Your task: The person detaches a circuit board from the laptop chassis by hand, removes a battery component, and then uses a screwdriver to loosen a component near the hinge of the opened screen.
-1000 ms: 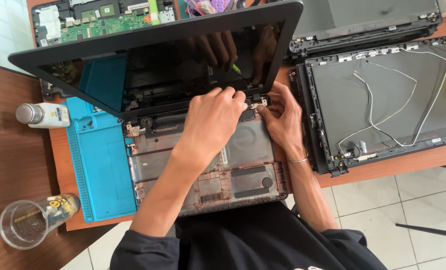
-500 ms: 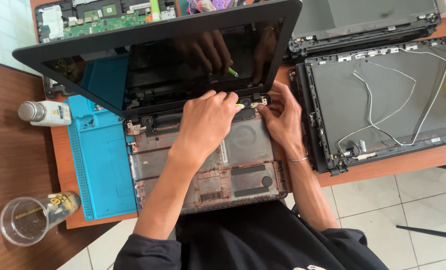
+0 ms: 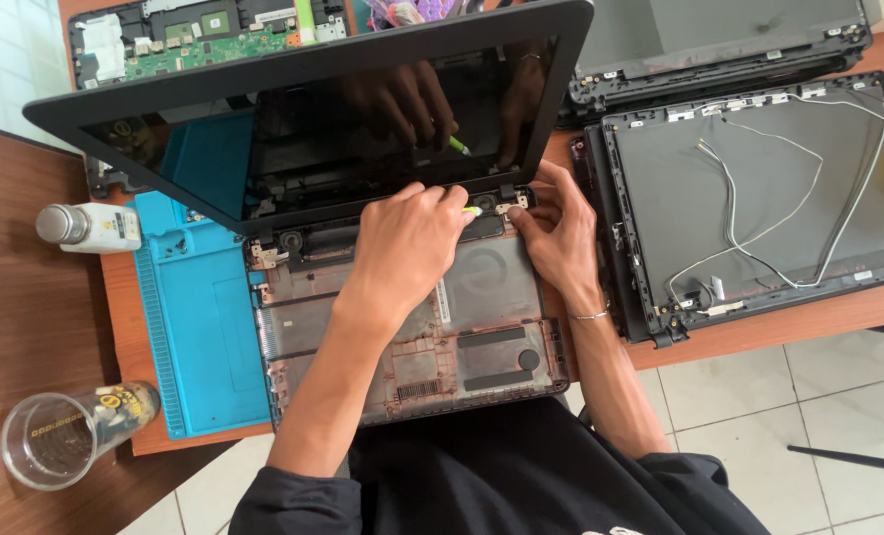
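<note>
Wooden desk (image 3: 26, 297): left hand (image 3: 412, 233) grips green tool; right hand (image 3: 556, 233) pinches hinge (image 3: 509, 207); screen overhangs.

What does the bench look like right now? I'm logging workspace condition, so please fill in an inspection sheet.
Surface: brown wooden table with a blue mat under the work.
Job's things: open laptop base, its screen tilted up; a yellow-green tool at the right hinge.
Clutter: white bottle, clear cup, circuit board, spare lid shell, another dark cover.
Grips: left hand on the tool; right hand with fingertips at the hinge.
Cables: thin white wires loose in the lid shell.
Surroundings: pale tiled floor.
</note>
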